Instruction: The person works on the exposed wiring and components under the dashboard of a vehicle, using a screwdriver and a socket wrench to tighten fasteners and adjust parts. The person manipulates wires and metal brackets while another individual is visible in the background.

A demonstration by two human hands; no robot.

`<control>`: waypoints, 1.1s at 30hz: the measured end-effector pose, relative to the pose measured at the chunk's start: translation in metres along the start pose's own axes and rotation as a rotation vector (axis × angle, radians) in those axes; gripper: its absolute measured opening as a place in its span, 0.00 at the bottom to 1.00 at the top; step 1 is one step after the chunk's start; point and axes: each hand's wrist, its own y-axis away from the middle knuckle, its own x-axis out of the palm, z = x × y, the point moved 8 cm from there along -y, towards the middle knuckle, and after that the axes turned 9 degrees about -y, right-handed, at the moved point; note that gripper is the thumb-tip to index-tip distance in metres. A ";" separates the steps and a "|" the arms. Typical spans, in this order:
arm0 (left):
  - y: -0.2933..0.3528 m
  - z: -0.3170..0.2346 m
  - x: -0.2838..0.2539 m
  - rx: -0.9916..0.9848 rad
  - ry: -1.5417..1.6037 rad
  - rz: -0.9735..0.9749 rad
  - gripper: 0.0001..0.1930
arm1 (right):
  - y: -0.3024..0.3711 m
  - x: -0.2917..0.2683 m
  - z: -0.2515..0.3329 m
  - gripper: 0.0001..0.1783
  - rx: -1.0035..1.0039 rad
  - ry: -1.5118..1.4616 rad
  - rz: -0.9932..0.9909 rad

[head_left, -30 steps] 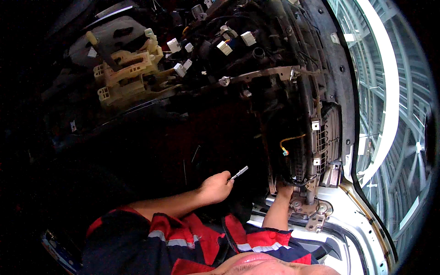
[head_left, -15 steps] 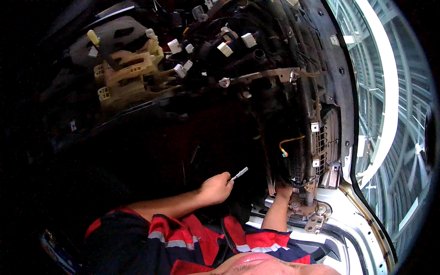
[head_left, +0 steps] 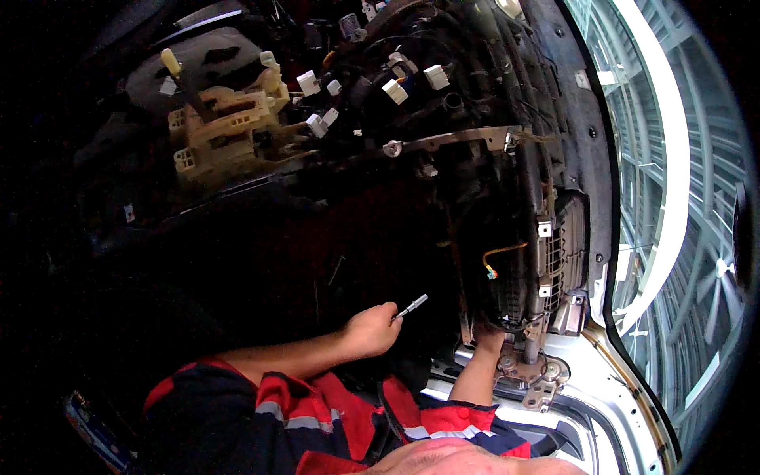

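My left hand (head_left: 372, 328) is closed around a slim metal socket tool (head_left: 413, 304), whose bright cylindrical end points up and to the right. Its other end is hidden inside my fist. My right hand (head_left: 488, 339) reaches up beside the metal bracket (head_left: 524, 370) at the end of the dashboard frame. Shadow and the parts above hide its fingers, so what it touches cannot be made out. A yellow wire with a small connector (head_left: 492, 273) hangs just above that hand.
A stripped dashboard shows a metal crossbar (head_left: 455, 142), several loose white connectors (head_left: 395, 92) and a beige shifter housing (head_left: 229, 127). Right of my right hand are a ribbed grille (head_left: 571, 237) and the white door-frame sill (head_left: 613, 372). Deep shadow covers the footwell.
The view has shifted slightly, so the dashboard parts sit a little lower. Both hands keep nearly the same places, with the left still gripping the socket tool.
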 end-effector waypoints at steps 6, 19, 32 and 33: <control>0.005 -0.006 -0.006 -0.002 -0.004 0.016 0.12 | 0.008 -0.001 -0.012 0.26 0.177 -0.162 0.028; -0.004 0.006 0.001 -0.051 -0.019 0.028 0.12 | 0.004 -0.002 -0.026 0.26 0.377 -0.339 0.064; -0.005 0.009 0.006 -0.039 -0.012 0.035 0.12 | 0.004 0.000 -0.030 0.26 0.494 -0.453 0.065; -0.004 0.008 0.006 -0.055 0.007 0.041 0.12 | 0.005 0.000 -0.031 0.26 0.506 -0.464 0.065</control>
